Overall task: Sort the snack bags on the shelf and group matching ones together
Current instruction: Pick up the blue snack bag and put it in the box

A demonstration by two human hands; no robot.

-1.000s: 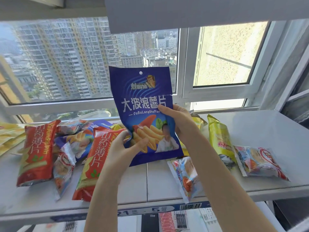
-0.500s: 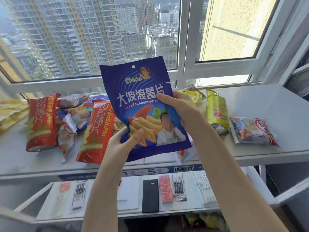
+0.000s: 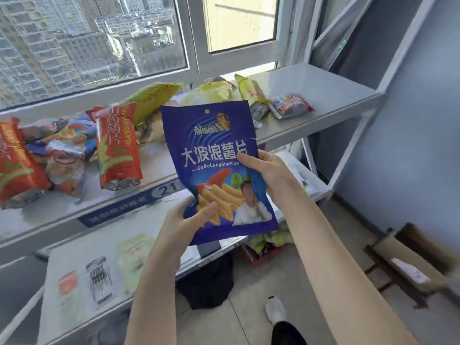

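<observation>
I hold a blue potato-chip bag (image 3: 214,155) upright in front of the grey shelf (image 3: 331,95). My left hand (image 3: 185,224) pinches its lower left corner, thumb on the front. My right hand (image 3: 267,170) grips its right edge. On the shelf lie two red bags (image 3: 117,148) (image 3: 15,165), a heap of mixed small packs (image 3: 64,155) between them, yellow-green bags (image 3: 151,98) (image 3: 251,95) near the window, and a small red-white pack (image 3: 290,105) at the right.
A lower shelf (image 3: 74,265) holds flat packets, one with a comb-like item (image 3: 99,280). A dark bag (image 3: 209,282) sits on the floor under it. My shoe (image 3: 275,311) shows below. A brown roll on a stand (image 3: 408,262) is at the right.
The view has tipped down and swung right, showing the floor. The blue bag has come away from the shelf, lower and to the right, still held by both hands.
</observation>
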